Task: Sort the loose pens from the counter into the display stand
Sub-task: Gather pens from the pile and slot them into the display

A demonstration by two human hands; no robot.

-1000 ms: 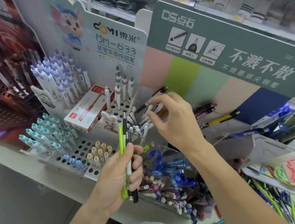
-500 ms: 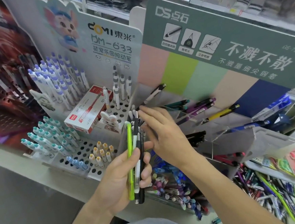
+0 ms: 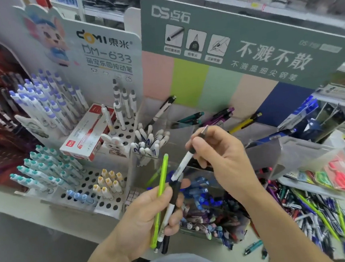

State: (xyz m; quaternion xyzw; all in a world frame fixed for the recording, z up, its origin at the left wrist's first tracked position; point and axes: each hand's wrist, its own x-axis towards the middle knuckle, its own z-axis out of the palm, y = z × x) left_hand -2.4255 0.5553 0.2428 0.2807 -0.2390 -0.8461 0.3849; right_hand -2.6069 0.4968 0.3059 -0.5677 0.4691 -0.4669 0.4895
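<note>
right hand (image 3: 221,158) now lifting white pen (image 3: 182,165)

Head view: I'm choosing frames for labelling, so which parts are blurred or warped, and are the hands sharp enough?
Head view: both the left hand and right hand are fairly sharp, though the white pen the right hand pinches is smeared. The loose pens at lower right streak with blur, the top shelves are soft, and the green sign bows from wide-angle distortion. Lighting is even, with no harsh glare.
</note>
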